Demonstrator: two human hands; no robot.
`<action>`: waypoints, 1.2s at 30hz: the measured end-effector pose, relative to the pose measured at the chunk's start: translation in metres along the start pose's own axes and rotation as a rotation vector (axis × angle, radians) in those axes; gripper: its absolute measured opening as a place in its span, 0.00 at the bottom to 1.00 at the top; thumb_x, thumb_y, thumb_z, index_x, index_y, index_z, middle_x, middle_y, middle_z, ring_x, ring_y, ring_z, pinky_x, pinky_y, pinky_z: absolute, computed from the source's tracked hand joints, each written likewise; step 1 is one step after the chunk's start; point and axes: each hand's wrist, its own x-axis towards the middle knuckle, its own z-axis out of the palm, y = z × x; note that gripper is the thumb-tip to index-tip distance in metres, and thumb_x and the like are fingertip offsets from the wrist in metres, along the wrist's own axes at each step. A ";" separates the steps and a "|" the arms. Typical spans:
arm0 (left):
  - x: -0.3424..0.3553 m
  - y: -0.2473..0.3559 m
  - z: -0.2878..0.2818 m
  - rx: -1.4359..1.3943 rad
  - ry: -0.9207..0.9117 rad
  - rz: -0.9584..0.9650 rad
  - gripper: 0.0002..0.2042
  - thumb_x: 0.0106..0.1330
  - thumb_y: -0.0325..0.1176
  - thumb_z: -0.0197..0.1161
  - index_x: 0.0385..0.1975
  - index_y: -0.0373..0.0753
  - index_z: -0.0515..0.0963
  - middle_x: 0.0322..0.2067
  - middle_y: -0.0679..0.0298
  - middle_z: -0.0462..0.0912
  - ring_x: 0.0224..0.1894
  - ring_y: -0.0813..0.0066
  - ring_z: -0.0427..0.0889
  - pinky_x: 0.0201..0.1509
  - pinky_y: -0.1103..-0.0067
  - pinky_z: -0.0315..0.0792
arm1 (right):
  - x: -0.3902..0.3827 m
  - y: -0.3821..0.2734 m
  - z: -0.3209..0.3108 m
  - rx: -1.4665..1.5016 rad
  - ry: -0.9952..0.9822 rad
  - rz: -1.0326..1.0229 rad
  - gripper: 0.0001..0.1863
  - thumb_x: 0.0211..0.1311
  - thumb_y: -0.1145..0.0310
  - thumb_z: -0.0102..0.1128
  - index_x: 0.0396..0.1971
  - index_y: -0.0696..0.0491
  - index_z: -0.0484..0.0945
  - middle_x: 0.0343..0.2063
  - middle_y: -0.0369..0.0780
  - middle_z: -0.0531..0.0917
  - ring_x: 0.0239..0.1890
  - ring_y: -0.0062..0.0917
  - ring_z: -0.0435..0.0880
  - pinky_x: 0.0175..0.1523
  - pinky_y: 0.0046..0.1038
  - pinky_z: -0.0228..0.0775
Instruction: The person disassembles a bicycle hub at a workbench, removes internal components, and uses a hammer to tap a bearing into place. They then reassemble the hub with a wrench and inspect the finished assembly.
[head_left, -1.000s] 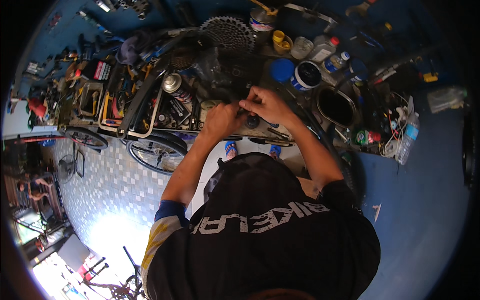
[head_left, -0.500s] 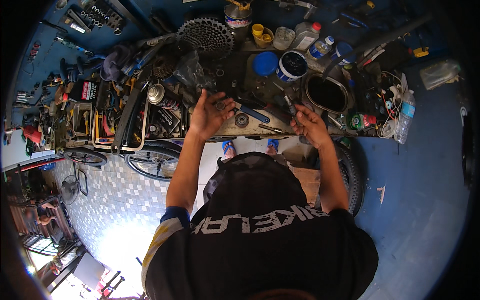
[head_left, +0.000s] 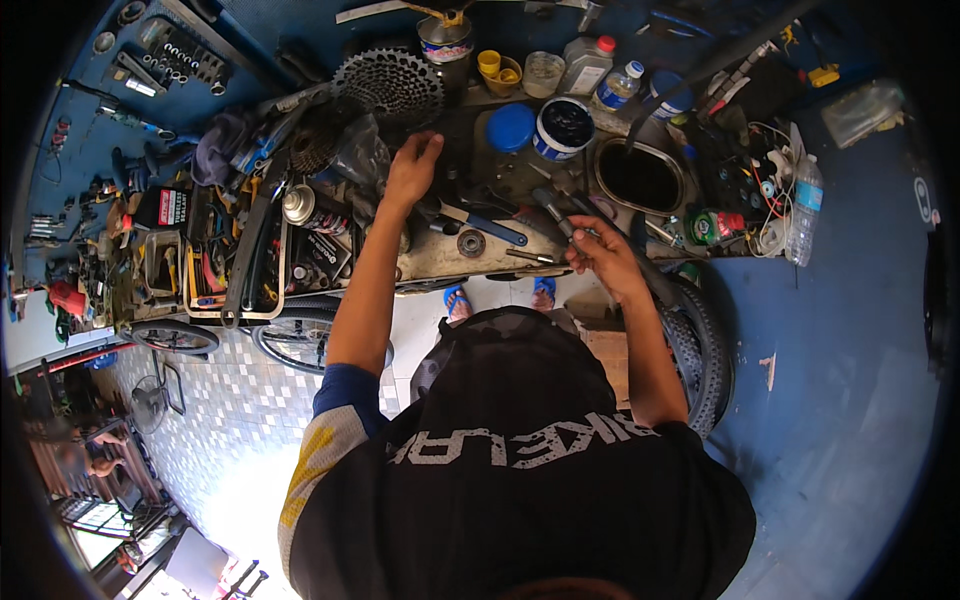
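- The left hand (head_left: pixel 412 172) reaches far over the bench (head_left: pixel 440 262), fingers spread and holding nothing, its tips just beside the dark plastic bag (head_left: pixel 360 150) and below the cassette (head_left: pixel 388 85) at the back edge.
- The right hand (head_left: pixel 603 256) sits at the bench's front edge, fingers curled around a thin metal tool (head_left: pixel 556 212) whose shaft slants up and left over the bench top.
- A blue-handled tool (head_left: pixel 490 226) lies between the two hands, near the middle of the bench; a small round bearing (head_left: pixel 471 243) lies just in front of it.
- A blue lid (head_left: pixel 512 127) and an open tub (head_left: pixel 564 127) of dark grease stand side by side toward the back edge.
- A spray can (head_left: pixel 305 208) lies left of the left forearm, beside a tray of tools.
- An oval black opening (head_left: pixel 640 177) sits right of the tub, above the right hand.
- A tyre (head_left: pixel 700 340) leans below the bench's right end.
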 end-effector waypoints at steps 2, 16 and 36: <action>-0.003 0.007 0.004 0.437 0.182 0.142 0.27 0.74 0.51 0.65 0.63 0.37 0.79 0.59 0.46 0.81 0.68 0.48 0.75 0.69 0.59 0.70 | -0.001 0.000 0.001 -0.031 -0.002 -0.030 0.24 0.77 0.59 0.64 0.65 0.55 0.73 0.34 0.37 0.85 0.33 0.20 0.81 0.40 0.24 0.73; -0.138 -0.004 0.010 0.725 -0.276 0.399 0.36 0.47 0.43 0.84 0.60 0.47 0.80 0.64 0.53 0.70 0.72 0.44 0.62 0.74 0.50 0.57 | -0.005 0.007 0.008 -0.973 0.114 -0.040 0.17 0.72 0.62 0.65 0.58 0.45 0.81 0.49 0.50 0.88 0.55 0.47 0.84 0.59 0.46 0.74; -0.075 0.001 -0.041 0.575 0.322 0.427 0.14 0.63 0.31 0.74 0.48 0.42 0.85 0.46 0.53 0.84 0.51 0.47 0.80 0.57 0.60 0.74 | -0.002 0.026 0.028 -1.235 0.280 -0.433 0.12 0.64 0.64 0.71 0.47 0.49 0.86 0.44 0.42 0.84 0.52 0.44 0.82 0.57 0.44 0.76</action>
